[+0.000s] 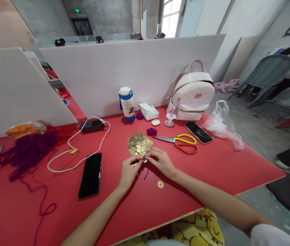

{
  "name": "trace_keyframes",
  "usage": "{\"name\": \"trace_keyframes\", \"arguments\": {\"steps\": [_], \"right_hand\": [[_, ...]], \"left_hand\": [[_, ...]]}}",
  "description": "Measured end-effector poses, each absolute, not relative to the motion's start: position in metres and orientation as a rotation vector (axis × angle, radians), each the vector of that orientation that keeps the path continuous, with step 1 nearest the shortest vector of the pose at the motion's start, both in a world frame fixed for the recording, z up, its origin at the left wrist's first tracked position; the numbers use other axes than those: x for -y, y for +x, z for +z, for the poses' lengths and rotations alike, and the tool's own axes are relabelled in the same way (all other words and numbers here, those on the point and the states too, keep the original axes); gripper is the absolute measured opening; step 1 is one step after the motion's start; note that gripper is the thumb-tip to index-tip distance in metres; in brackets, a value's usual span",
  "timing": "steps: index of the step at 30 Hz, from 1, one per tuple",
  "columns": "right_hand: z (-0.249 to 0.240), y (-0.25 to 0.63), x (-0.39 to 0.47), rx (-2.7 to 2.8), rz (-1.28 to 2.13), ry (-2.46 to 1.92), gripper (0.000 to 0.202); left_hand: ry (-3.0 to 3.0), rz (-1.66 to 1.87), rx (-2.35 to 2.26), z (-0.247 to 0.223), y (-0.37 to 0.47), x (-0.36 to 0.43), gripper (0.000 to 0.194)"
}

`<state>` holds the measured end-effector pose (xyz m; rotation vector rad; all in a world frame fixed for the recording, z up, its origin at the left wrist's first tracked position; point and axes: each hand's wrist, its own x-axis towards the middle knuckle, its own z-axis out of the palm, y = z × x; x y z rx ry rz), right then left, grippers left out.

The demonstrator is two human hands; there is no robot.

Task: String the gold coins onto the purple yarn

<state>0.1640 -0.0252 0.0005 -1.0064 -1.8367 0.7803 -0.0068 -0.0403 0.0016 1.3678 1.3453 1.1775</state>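
A pale panel rose behind the red counter in a grey room. The left fingers and right fingers were pinched almost closed, both on a purple cord; whether they also gripped a coin, I couldn't tell. Just beyond them lay a heap of brass-coloured coins, while one loose coin lay nearer the person. Well beyond the fingers stood a lidded bottle, contents hidden, a red picture printed on its side, and a tissue packet. Farther right of the fingers sat a white backpack, its small orange label unreadable, and a crumpled clear bag. The distant green sign was too small to read.
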Motion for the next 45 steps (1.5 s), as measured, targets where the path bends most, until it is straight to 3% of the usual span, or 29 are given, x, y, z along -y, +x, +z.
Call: {"name": "trace_keyframes", "arguments": {"steps": [9,31,45], "right_hand": [[0.0010,0.1619,0.0264,1.760,0.841,-1.002,0.005],[-0.0024,0.1621,0.0268,1.828,0.724,-1.072,0.008],[0.0014,0.1638,0.0236,1.756,0.807,-1.135,0.009]], "left_hand": [[1.322,1.191,-1.343,0.0001,-0.0089,0.0384,0.013],[1.595,1.227,-1.312,0.0076,-0.0081,0.0455,0.009],[1.314,1.159,-1.376,0.0081,-0.0088,0.0402,0.014]]}}
